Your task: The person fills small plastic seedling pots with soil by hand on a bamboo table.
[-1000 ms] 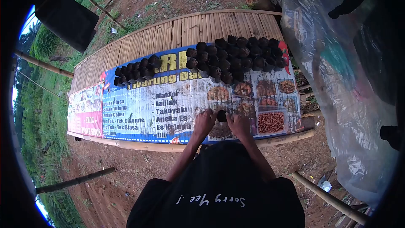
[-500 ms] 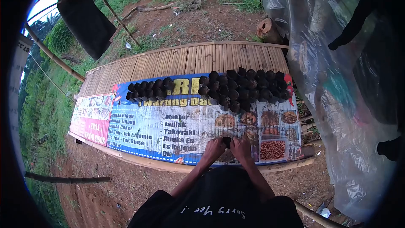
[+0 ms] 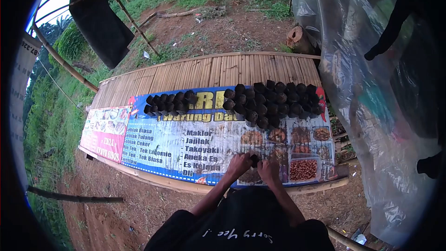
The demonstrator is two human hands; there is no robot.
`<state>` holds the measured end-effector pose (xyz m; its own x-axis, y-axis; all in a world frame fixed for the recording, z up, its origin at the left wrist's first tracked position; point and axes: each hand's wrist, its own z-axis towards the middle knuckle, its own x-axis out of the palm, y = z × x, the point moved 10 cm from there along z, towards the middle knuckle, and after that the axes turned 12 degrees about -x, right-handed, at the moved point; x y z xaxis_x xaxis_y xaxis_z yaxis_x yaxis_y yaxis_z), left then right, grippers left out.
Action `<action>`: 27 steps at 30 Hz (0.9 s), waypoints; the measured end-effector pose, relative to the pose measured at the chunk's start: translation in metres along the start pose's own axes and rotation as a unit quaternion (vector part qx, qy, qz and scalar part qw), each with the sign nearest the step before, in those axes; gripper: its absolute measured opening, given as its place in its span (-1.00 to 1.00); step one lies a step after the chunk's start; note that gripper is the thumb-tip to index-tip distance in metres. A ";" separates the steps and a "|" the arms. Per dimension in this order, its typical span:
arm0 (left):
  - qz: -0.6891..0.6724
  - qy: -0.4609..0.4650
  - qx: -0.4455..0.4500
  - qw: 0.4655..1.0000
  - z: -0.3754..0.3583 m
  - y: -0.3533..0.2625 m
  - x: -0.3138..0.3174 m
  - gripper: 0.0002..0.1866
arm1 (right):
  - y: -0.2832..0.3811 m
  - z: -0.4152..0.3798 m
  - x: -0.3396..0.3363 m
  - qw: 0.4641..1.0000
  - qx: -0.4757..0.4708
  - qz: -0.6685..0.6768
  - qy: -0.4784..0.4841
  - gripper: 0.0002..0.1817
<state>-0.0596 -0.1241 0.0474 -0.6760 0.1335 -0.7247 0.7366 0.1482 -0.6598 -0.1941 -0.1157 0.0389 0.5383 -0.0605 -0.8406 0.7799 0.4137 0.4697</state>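
Near the front edge of the banner-covered table, my left hand [image 3: 239,165] and my right hand [image 3: 268,169] are closed on opposite sides of one small black nursery bag [image 3: 254,158]. Its dark opening points up between my fingers; the fingertips are too small to make out. Beyond my hands, a large cluster of similar black bags [image 3: 274,102], filled with dark soil, stands upright in packed rows. A smaller group of black bags [image 3: 169,102] is lined up to the left. Close to my right hand lies a clear tray [image 3: 318,176] of reddish-brown seeds [image 3: 303,170].
The printed banner [image 3: 153,135] lies over a bamboo-slat table [image 3: 186,75]. A hanging clear plastic sheet [image 3: 348,88] borders the right side. A cut log [image 3: 298,39] lies behind the table, and a bamboo pole [image 3: 74,195] sticks out at front left.
The camera view has tilted slightly, so the table appears a little lower and farther right. Both hands stay together around the small black bag, with only slight finger movement.
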 end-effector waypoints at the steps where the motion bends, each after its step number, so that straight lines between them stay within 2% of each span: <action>1: 0.001 0.003 -0.005 1.000 -0.002 0.002 0.000 -0.82 | 0.002 -0.005 0.000 1.000 -0.001 0.016 -0.012 -0.67; 3: -0.004 -0.028 0.035 0.999 -0.001 -0.003 -0.006 -0.82 | 0.004 -0.005 0.003 1.000 -0.001 0.010 -0.022 -0.66; 4: 0.019 -0.003 0.031 0.999 0.002 -0.001 0.001 -0.81 | 0.003 -0.006 0.001 0.999 -0.003 -0.001 -0.037 -0.65; 8: 0.027 -0.003 0.035 0.999 0.000 -0.004 -0.001 -0.82 | 0.004 -0.007 0.002 1.000 -0.008 0.007 -0.021 -0.64; 11: 0.017 -0.021 0.058 0.998 0.000 -0.008 -0.003 -0.82 | 0.003 -0.008 -0.005 0.999 0.028 0.005 -0.018 -0.63; 14: 0.044 0.007 0.047 0.998 0.007 -0.007 0.003 -0.80 | -0.006 -0.008 0.009 0.998 0.047 0.035 0.018 -0.62; 17: 0.025 -0.019 0.057 0.998 0.006 -0.008 -0.003 -0.80 | -0.009 -0.014 0.014 0.995 0.082 0.052 0.011 -0.61; 19: 0.040 -0.004 0.064 0.997 0.010 -0.009 -0.001 -0.81 | -0.018 -0.019 0.027 0.990 0.123 0.049 0.056 -0.58; 23: 0.043 -0.011 0.091 0.995 0.013 -0.015 -0.005 -0.82 | -0.015 -0.019 0.026 0.990 0.119 0.068 0.043 -0.58; 25: 0.082 0.003 0.095 0.992 0.018 -0.008 0.005 -0.84 | -0.017 -0.020 0.037 0.990 0.111 0.042 0.077 -0.58; 27: 0.065 -0.030 0.129 0.989 0.015 -0.011 -0.002 -0.83 | -0.021 -0.019 0.032 0.988 0.125 0.045 0.076 -0.57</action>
<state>-0.0668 -0.1411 0.0530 -0.5781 0.0749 -0.8125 0.8034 -0.1218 -0.5828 -0.1991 -0.1090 -0.0032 0.5701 0.1122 -0.8139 0.7954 0.1730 0.5809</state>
